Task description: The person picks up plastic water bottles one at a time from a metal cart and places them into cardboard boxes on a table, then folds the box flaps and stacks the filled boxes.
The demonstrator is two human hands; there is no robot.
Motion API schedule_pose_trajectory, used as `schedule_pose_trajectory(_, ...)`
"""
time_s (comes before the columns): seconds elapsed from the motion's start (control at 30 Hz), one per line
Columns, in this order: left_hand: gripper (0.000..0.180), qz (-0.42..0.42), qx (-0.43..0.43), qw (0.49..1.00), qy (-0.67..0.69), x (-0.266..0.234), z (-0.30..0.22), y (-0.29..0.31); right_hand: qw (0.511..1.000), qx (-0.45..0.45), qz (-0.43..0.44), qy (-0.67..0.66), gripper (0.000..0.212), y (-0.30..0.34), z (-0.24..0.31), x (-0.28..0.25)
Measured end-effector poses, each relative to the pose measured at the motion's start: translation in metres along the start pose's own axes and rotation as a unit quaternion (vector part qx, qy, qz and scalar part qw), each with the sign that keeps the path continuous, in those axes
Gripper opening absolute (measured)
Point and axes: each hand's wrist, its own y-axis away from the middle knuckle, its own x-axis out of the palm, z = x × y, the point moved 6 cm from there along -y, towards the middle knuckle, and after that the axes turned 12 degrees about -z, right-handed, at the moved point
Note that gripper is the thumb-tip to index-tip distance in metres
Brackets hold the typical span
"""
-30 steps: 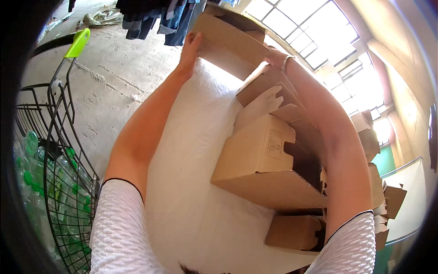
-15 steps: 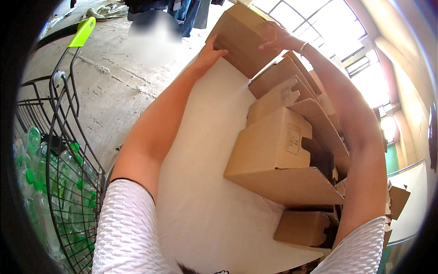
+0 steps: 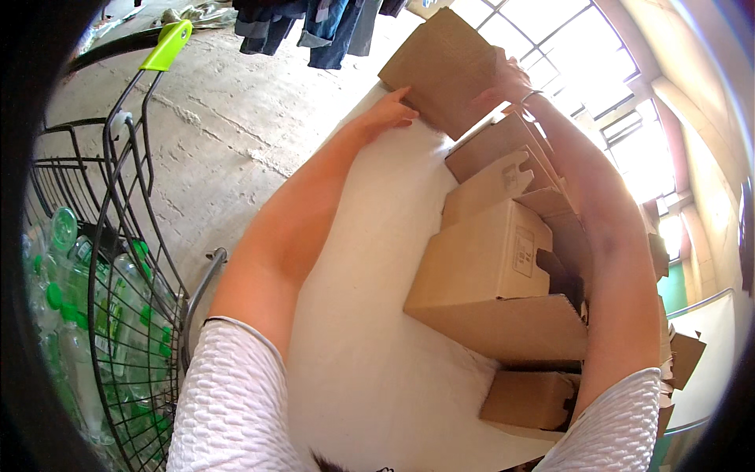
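At the far end of the white-covered table (image 3: 354,338) stands a brown cardboard box (image 3: 440,67). My right hand (image 3: 510,82) is on its right side, fingers bent round the edge and partly hidden. My left hand (image 3: 385,114) is at the lower edge of the box's near face, fingers stretched out and thumb apart. Whether its fingertips touch the cardboard I cannot tell. Nearer along the table's right side stand more cardboard boxes, among them a large one (image 3: 472,259) with flaps open and a small one (image 3: 523,397) closest to me.
On the left stands a black wire shopping cart (image 3: 118,165) with a bright green handle piece (image 3: 167,46), holding several clear bottles (image 3: 75,346) with green caps. Dark clothes (image 3: 314,27) hang beyond the table. Large windows (image 3: 550,39) are at the far right.
My left hand has slid rightward along the box's lower edge. My right hand has shifted toward the box's right edge. The whole view has moved a little, so the scene sits farther right.
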Motion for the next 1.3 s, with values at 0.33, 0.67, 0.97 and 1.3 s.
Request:
schedule_pose_trajectory(0.33,0.088,-0.021,0.036,0.999,-0.006,-0.002,0.017,-0.024,0.987,-0.034,0.065,-0.143,0.103,-0.022,-0.027,0.022)
schedule_pose_trajectory(0.67,0.086,0.021,0.062,0.998,-0.015,-0.004,0.013,-0.025,0.979,-0.077,0.136,-0.131,0.072,-0.007,0.004,0.039)
schedule_pose_trajectory(0.97,0.087,-0.036,0.050,0.998,-0.018,-0.011,0.003,-0.006,0.984,0.022,0.118,-0.132,0.075,-0.009,0.004,0.029)
schedule_pose_trajectory(1.3,0.087,-0.057,0.024,0.997,-0.043,-0.006,0.004,-0.007,0.978,0.007,0.072,-0.197,0.082,-0.008,-0.055,0.029)
